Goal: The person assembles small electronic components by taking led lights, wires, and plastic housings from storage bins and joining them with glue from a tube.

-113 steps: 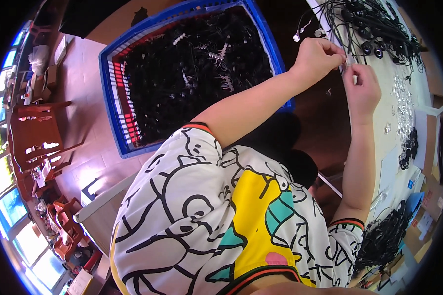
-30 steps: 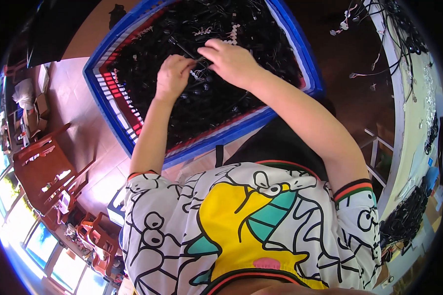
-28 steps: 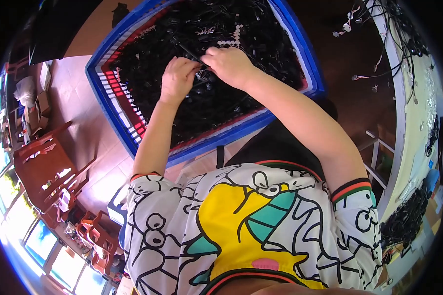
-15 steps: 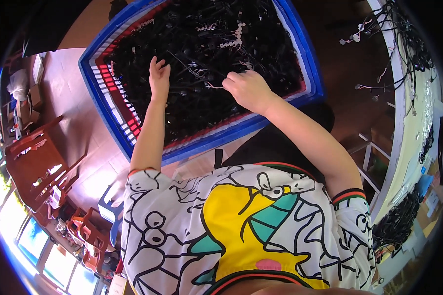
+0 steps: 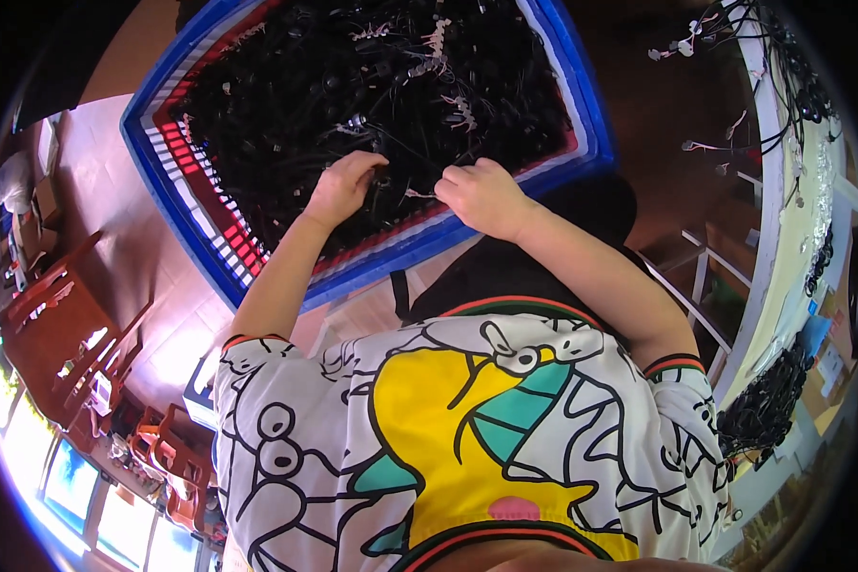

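Note:
A heap of black cables (image 5: 286, 105), with small white connectors among them, fills a blue-rimmed bin (image 5: 153, 172). My right hand (image 5: 486, 197) is closed in a pinch over the bin's near right part. A thin black cable (image 5: 405, 143) runs up to its fingers, and a white connector end (image 5: 418, 194) sticks out to their left. Over the near middle of the heap is my left hand (image 5: 345, 187), half curled with its fingers apart and pointing right. I see nothing held in it, though the dark cables behind make its fingertips hard to read.
Bundled black cables hang over a pale table edge (image 5: 777, 191) on the right, connectors dangling. A darker cable pile (image 5: 763, 400) lies lower on that side. Wooden chairs (image 5: 57, 334) stand on the left. The bin's near rim (image 5: 372, 274) runs below my forearms.
My left hand has come down and to the right, closer to my right hand, its fingers turning from upward to rightward. My right hand stays closed. The view has shifted slightly.

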{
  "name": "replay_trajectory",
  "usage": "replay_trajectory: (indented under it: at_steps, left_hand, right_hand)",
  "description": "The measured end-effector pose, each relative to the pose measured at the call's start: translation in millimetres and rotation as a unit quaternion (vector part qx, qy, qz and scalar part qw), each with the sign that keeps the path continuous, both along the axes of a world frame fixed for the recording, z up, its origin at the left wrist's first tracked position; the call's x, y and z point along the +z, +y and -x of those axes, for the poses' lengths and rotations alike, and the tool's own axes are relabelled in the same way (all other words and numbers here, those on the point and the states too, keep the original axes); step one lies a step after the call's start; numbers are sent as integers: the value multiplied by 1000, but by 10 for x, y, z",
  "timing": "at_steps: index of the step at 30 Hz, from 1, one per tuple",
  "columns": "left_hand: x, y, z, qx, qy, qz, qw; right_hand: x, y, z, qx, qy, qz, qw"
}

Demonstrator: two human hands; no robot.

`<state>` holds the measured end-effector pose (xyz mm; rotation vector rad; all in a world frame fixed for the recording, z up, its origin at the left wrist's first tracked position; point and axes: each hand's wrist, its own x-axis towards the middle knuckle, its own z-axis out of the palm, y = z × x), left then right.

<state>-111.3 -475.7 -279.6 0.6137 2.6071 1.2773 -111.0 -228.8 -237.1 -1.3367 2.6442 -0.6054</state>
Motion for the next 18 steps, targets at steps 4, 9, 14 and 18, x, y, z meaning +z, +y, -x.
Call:
replay_trajectory:
  at_steps: [4,9,14,18]
  left_hand:
    - [-36,21,-212,9,-10,28,1000]
    - [60,164,-178,63,51,23,996]
    - [-86,127,57,218,-67,-131,965]
    - [-316,-257,668,395,-74,-306,863]
  right_hand:
    - [-13,-44,24,15,-26,5,1000]
    - [30,-207,3,-20,-57,74,995]
    - [166,-315,99,-100,-170,184,963]
    - [287,-24,86,-172,-208,205,941]
